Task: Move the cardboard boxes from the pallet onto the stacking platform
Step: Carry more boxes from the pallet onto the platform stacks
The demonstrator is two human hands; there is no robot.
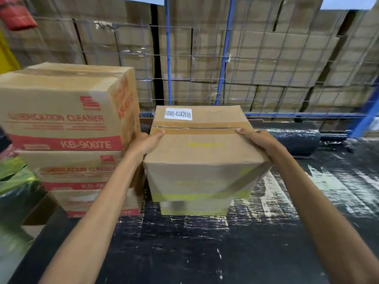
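A taped brown cardboard box [202,152] with yellow print and a white label sits in the middle of the view, on top of a second yellow-banded box [193,208]. My left hand [144,143] grips its left side with the thumb on top. My right hand [258,141] grips its right top edge. Both boxes stand over a black, plastic-wrapped platform surface [205,247]. To the left stands a stack of three boxes with red print [67,128], close beside the held box.
A blue metal frame with wire mesh [223,58] runs behind, with walls of stacked cartons behind it. A roll of black film [297,138] lies at the right rear. Green plastic [12,177] and a loose cardboard piece sit at the left edge.
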